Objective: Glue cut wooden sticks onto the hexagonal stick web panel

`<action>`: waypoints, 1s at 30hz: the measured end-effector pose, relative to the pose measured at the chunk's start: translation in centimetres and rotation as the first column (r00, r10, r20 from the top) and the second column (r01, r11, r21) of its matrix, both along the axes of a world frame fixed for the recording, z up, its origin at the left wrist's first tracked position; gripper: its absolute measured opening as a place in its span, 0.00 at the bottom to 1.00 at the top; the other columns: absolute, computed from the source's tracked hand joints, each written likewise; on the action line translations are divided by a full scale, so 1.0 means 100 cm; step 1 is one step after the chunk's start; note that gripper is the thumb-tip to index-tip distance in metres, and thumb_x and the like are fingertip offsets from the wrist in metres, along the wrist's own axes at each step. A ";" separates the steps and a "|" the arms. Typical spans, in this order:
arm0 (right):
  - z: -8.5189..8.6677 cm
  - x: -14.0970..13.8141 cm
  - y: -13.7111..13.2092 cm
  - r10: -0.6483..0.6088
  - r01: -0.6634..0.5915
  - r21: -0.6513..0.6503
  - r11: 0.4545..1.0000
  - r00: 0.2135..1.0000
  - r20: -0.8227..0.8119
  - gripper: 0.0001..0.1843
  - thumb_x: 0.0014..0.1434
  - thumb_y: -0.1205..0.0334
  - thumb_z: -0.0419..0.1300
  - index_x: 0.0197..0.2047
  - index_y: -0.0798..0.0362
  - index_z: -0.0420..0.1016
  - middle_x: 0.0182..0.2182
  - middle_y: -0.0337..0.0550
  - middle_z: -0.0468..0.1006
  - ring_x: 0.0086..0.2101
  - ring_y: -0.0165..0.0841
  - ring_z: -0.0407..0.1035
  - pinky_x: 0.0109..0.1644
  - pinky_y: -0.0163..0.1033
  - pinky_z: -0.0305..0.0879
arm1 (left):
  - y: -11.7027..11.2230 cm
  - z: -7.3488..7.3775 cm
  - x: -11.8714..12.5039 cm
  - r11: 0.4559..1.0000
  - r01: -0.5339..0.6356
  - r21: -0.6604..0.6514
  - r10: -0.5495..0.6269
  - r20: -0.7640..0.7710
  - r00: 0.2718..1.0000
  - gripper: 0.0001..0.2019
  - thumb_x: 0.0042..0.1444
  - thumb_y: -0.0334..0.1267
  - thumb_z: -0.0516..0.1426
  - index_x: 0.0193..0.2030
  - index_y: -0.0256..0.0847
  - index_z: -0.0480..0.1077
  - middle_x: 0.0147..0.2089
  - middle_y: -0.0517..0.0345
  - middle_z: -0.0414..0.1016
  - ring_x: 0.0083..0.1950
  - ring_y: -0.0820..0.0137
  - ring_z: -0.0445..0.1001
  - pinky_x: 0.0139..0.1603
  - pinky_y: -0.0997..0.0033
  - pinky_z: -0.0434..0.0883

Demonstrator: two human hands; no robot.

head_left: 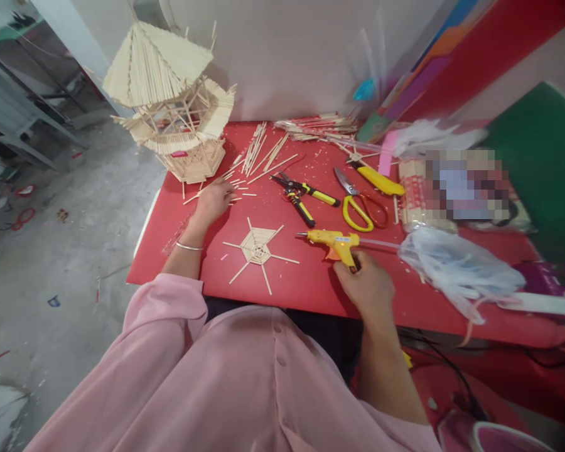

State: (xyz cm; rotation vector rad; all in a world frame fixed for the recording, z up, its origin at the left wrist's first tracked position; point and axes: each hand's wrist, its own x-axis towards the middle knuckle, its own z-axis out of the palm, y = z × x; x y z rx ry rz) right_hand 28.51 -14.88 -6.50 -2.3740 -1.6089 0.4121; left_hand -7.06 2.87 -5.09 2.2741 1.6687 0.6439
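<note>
My right hand (365,282) is closed round the handle of a yellow hot glue gun (332,240), whose nozzle points left above the red table. A clear glue stick trails from its back. My left hand (215,202) rests among short cut wooden sticks (242,188), its fingers curled in; what they pinch, if anything, is too small to make out. Between both hands lies a web-like piece of wooden sticks (260,249), with several spokes reaching past its woven middle. Behind my left hand stands a tiered pagoda model (169,107) built of the same sticks.
Pliers (301,196), scissors (358,204) and a yellow-handled tool (379,180) lie beyond the glue gun. Longer loose sticks (258,150) spread near the wall. Packed sticks (412,194) and a plastic bag (456,267) take up the right side. Cables (445,361) hang below the table's front edge.
</note>
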 end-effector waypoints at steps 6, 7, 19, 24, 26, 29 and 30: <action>-0.005 -0.003 0.002 0.039 -0.039 0.045 0.998 0.999 -0.007 0.23 0.56 0.49 0.56 0.50 0.52 0.79 0.41 0.52 0.82 0.37 0.43 0.74 0.38 0.42 0.61 | -0.005 0.002 -0.021 0.971 -0.235 0.042 0.231 0.094 0.968 0.08 0.58 0.27 0.56 0.37 0.40 0.75 0.44 0.50 0.79 0.46 0.64 0.74 0.49 0.66 0.68; -0.006 -0.004 0.002 0.050 -0.049 0.061 0.997 0.999 -0.018 0.23 0.56 0.49 0.56 0.50 0.52 0.79 0.41 0.52 0.82 0.38 0.43 0.74 0.38 0.42 0.62 | -0.006 0.001 -0.022 0.971 -0.240 0.020 0.237 0.079 0.968 0.07 0.58 0.28 0.56 0.37 0.41 0.76 0.44 0.51 0.79 0.46 0.64 0.74 0.49 0.66 0.68; -0.014 -0.022 0.009 0.041 -0.018 0.224 0.974 0.994 -0.097 0.21 0.53 0.48 0.57 0.46 0.51 0.78 0.41 0.51 0.82 0.39 0.43 0.73 0.37 0.41 0.61 | 0.008 0.015 0.005 0.958 -0.252 -0.137 0.220 -0.215 0.952 0.06 0.60 0.33 0.59 0.40 0.42 0.79 0.53 0.46 0.78 0.53 0.56 0.75 0.48 0.63 0.69; -0.017 -0.029 0.009 -0.008 0.029 0.272 0.962 0.997 -0.079 0.21 0.53 0.49 0.56 0.45 0.51 0.77 0.43 0.51 0.81 0.40 0.43 0.73 0.37 0.41 0.59 | 0.003 0.021 -0.006 0.950 -0.272 -0.152 0.242 -0.186 0.952 0.10 0.61 0.31 0.56 0.43 0.43 0.80 0.55 0.49 0.78 0.53 0.59 0.75 0.49 0.64 0.70; -0.016 -0.032 0.009 -0.026 0.051 0.266 0.963 0.995 -0.098 0.22 0.52 0.48 0.57 0.46 0.51 0.76 0.42 0.51 0.81 0.41 0.44 0.73 0.38 0.41 0.60 | -0.005 0.024 -0.019 0.951 -0.281 -0.130 0.260 -0.156 0.953 0.11 0.59 0.31 0.57 0.44 0.42 0.80 0.54 0.49 0.79 0.54 0.59 0.75 0.50 0.64 0.70; -0.010 -0.038 0.015 -0.071 0.094 0.186 0.978 0.989 -0.128 0.25 0.52 0.46 0.58 0.49 0.51 0.75 0.41 0.50 0.81 0.39 0.44 0.73 0.38 0.41 0.60 | -0.014 0.026 -0.035 0.953 -0.259 -0.159 0.235 -0.151 0.960 0.10 0.57 0.31 0.58 0.43 0.42 0.80 0.49 0.51 0.81 0.52 0.59 0.76 0.49 0.65 0.70; -0.007 -0.040 0.017 -0.084 0.104 0.150 0.983 0.987 -0.136 0.26 0.52 0.46 0.58 0.50 0.51 0.75 0.40 0.50 0.82 0.39 0.43 0.73 0.38 0.41 0.60 | -0.016 0.026 -0.038 0.954 -0.242 -0.178 0.215 -0.158 0.964 0.10 0.56 0.31 0.58 0.41 0.42 0.80 0.48 0.51 0.81 0.51 0.59 0.76 0.49 0.65 0.70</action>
